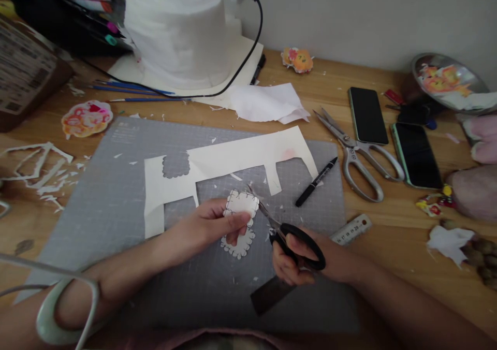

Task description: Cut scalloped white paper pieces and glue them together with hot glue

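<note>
Wooden desk (388,225) under grey gridded cutting mat (108,205), lower edge hidden by forearms. Left hand (209,225) at centre, pinching scalloped paper piece (243,203), thumb covering part. Right hand (298,257) closed through black-handled scissors (287,233), blades at that piece's edge. Beyond: cut cream sheet (233,158), black marker (316,181), steel shears (357,156), half-cropped tissue roll (178,29) upper left.
</note>
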{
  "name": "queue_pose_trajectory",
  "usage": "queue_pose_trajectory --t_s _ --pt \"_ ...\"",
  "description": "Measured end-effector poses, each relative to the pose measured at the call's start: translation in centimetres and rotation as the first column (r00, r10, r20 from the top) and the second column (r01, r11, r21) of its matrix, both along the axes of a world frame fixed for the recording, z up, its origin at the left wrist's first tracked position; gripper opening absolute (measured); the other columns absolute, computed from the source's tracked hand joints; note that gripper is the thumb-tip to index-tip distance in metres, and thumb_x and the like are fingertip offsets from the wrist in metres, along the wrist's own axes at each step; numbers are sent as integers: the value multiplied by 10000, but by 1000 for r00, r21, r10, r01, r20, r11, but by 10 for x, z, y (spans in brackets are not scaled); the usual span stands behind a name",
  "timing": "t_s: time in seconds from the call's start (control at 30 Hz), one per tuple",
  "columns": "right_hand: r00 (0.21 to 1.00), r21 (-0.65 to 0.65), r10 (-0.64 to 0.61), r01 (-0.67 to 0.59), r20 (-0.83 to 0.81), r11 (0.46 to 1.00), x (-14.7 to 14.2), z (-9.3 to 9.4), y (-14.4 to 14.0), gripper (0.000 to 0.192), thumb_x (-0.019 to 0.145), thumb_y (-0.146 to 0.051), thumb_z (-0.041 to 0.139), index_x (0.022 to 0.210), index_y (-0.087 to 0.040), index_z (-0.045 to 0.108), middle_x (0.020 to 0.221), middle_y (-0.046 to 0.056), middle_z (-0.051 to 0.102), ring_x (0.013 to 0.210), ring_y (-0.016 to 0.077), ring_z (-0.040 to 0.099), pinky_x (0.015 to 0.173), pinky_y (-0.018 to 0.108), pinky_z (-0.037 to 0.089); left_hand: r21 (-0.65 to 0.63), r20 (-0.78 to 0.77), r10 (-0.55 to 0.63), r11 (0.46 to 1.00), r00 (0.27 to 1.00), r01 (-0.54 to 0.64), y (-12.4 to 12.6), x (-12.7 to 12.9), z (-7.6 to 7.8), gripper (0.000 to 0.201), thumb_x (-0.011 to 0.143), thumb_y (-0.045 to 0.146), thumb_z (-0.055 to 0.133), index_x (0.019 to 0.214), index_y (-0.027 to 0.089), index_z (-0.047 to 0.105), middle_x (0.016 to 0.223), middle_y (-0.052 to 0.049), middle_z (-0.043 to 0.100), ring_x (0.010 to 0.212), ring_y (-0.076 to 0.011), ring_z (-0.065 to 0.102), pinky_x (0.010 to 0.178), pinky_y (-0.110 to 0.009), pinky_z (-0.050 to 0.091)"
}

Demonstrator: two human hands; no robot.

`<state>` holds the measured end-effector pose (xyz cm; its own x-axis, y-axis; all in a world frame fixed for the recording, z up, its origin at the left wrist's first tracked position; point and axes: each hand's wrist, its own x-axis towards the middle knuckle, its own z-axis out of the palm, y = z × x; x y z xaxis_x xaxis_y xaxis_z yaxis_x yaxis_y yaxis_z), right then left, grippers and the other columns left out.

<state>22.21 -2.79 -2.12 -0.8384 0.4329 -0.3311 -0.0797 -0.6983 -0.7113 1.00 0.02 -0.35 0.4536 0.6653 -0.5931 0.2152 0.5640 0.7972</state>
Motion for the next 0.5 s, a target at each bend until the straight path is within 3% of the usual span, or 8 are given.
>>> queue_pose_trajectory --t_s 0.3,0.5 --pt "999 0 -30 30 42 1000 -1 2 2 459 825 -577 423 603 -176 403 391 -72 367 431 83 363 464 237 273 -40 41 4 999 999 -3 1 -3 -3 319 735 458 545 572 184 542 523 29 540 520 -119 496 520 -226 381" --pt "994 -104 -106 102 -34 989 3 2 0 500 797 -640 376 579 -190 399 348 -69 340 435 109 395 436 236 240 -53 198 15 999 980 -5 2 -5 -5 374 799 418 442 500 197 486 491 11 485 542 -137 472 577 -255 404"
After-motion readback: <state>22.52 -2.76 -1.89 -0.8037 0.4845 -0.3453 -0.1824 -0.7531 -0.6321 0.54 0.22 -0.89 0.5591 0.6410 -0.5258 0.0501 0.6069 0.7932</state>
